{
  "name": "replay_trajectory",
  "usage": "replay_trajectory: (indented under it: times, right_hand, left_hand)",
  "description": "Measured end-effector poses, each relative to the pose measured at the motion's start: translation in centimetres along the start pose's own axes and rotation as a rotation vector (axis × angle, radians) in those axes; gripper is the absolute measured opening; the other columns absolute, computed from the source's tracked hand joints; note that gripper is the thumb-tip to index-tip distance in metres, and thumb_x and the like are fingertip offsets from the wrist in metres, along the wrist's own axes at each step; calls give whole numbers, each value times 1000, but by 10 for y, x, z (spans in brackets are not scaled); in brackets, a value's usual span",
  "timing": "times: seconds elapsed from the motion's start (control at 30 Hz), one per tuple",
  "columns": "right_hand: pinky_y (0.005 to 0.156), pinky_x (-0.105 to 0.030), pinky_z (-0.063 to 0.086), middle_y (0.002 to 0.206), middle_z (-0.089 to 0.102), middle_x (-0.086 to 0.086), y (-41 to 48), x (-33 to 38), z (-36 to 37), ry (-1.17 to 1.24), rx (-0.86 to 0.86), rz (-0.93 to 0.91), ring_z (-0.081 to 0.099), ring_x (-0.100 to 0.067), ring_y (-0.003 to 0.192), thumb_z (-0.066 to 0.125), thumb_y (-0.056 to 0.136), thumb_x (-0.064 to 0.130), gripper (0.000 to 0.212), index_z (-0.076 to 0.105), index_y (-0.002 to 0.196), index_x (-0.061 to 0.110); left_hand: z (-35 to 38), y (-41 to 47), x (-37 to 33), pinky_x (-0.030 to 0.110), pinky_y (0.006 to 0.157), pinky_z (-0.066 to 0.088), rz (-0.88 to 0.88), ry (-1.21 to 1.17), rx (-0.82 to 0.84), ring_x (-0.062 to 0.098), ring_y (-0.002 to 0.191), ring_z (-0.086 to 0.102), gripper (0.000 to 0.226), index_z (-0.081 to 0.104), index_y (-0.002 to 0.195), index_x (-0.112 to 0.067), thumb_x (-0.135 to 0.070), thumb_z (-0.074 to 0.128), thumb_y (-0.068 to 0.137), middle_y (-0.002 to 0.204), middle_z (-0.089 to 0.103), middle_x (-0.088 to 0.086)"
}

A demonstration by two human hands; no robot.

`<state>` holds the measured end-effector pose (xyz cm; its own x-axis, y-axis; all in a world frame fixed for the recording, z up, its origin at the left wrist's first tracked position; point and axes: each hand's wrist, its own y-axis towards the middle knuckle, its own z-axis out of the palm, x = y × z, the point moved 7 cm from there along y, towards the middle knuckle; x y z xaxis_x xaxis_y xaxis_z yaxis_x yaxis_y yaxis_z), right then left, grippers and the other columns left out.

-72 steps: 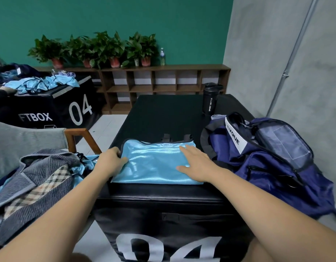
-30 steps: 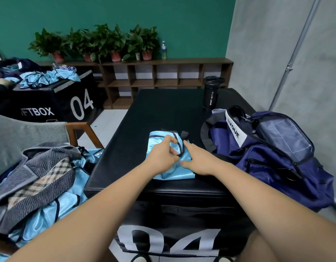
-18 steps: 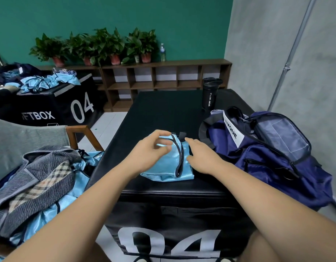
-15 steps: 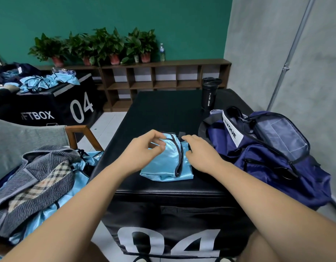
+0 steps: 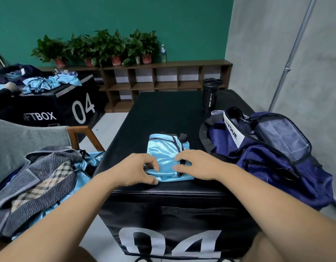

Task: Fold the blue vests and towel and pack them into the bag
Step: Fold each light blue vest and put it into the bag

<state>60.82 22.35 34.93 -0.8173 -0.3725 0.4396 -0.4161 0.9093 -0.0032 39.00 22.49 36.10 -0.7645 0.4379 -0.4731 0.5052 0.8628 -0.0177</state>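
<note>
At the near edge of the black box [image 5: 163, 114], the left hand [image 5: 133, 170] and right hand [image 5: 194, 165] each pinch the folded blue vest [image 5: 162, 149]; the bag [image 5: 267, 159] lies just right.

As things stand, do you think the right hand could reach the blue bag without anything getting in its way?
Probably yes. The right hand is on the folded vest, and the bag lies just to its right, its top seemingly open, with nothing between them.

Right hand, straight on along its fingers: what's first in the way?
The right hand points left across the vest it touches, so probably the left hand first, which grips the same vest. Depth unclear.
</note>
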Motion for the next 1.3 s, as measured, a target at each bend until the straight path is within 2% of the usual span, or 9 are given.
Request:
replay_trajectory:
  times: [0.13,0.43,0.53,0.77,0.9,1.0,1.1,1.2,1.3]
  right_hand:
    - [124,-36,25,154,45,19,-7,8,5,-167,73,-44,33,-4,145,58,71,96,98,54,149,37]
    - [103,-35,48,120,58,21,-7,18,8,-229,9,-134,51,-6,113,73,75,78,73,63,131,31]
    - [97,-34,50,112,52,24,-6,17,7,-207,19,-116,49,-4,104,74,76,76,70,62,129,31]
    - [94,-30,49,109,51,24,-6,19,8,-172,9,-97,51,-4,103,77,75,74,66,63,126,33]
    - [93,-26,48,110,58,22,-5,15,6,-116,4,-98,54,-4,104,80,78,62,55,66,123,34]
    - [77,-34,49,92,62,15,-5,11,-4,-86,-84,-85,55,-9,83,74,84,35,18,60,94,39]
    - [64,-38,41,70,54,7,-6,4,-14,58,-206,-43,49,-10,67,66,91,29,29,44,73,35]
    - [64,-41,41,66,50,7,-7,-1,-16,159,-246,-20,44,-10,63,64,97,40,33,45,72,29]
    - [63,-39,38,67,51,6,-6,-9,-18,250,-278,60,44,-8,64,63,98,46,40,49,73,20]
  left_hand:
    - [3,7,-9,22,79,51,70,92,-16,3,89,63,26,72,90,-35,-31,89,71,95,68,-15]
    - [11,13,-18,35,81,54,120,189,9,6,87,59,21,65,85,-36,-40,78,68,94,62,-15]
    - [13,12,-18,32,80,53,123,198,27,6,87,58,28,65,90,-39,-49,78,68,96,59,-14]
    - [17,17,-24,31,77,52,153,306,-32,7,85,57,17,68,91,-34,-37,75,76,91,58,-16]
    - [12,17,-26,38,67,51,129,180,-77,13,71,54,13,59,84,-28,-40,64,79,78,62,-9]
    - [5,15,-24,43,62,46,88,103,-107,15,61,46,14,51,83,-27,-38,60,83,68,57,-2]
    - [-1,14,-22,42,63,45,36,-28,-138,14,60,44,15,48,84,-26,-36,57,91,66,55,0]
    - [-7,10,-22,32,62,41,9,-211,-167,12,60,43,10,52,96,-27,-32,60,101,74,63,2]
    - [-11,6,-21,21,69,47,-5,-325,-198,6,73,60,22,57,111,-36,-48,70,99,91,71,-9]
